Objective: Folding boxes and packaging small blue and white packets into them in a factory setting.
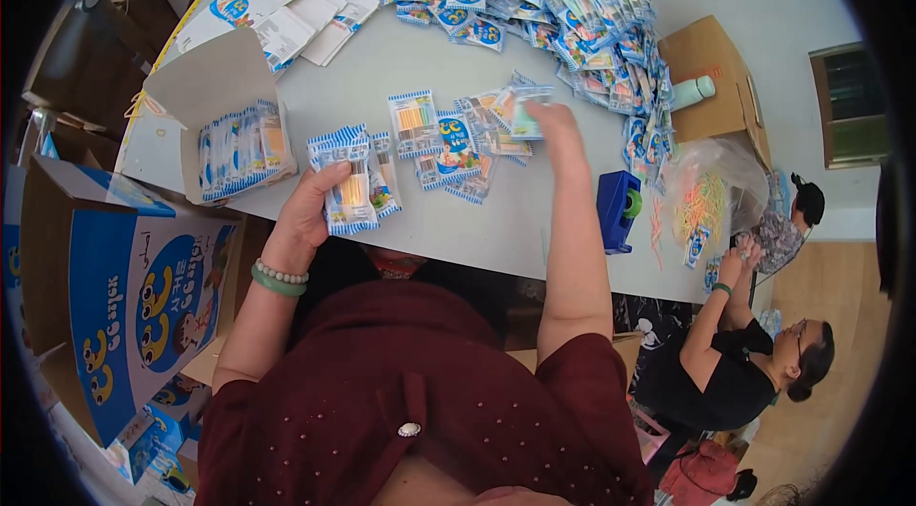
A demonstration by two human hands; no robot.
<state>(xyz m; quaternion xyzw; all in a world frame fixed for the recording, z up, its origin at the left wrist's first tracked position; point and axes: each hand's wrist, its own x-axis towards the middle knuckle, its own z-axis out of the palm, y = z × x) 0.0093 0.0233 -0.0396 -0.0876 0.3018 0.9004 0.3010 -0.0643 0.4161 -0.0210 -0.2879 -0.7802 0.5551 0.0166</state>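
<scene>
Blue-and-white plastic wrapping covers the packets [348,196] held by the left hand [310,201], its thumb laid across the front one and its fingers hidden behind, pinching them in a small upright stack; how many it holds cannot be told. Just right of that stack, a leaning packet [385,180] peeps out from behind it, and whether it is gripped too is unclear. Between the two hands, loose packets [456,144] overlap on the pale table [448,248]. At their far right end, the right hand [561,129] reaches down with its fingertips at a greenish packet [528,120]; the fingers are blurred, so whether they have closed on it cannot be told. Left of the left hand, an open carton [215,72] holds a row of similar packets [239,148] packed side by side. Beyond the right hand rises a large heap of packets [611,39], and nearer the body on its right sits a blue tape dispenser [620,210]. The step in hand seems to be gathering packets one by one; the next move would call for a light pinch on the greenish one, then squaring it against the left-hand stack without creasing the wrappers.
</scene>
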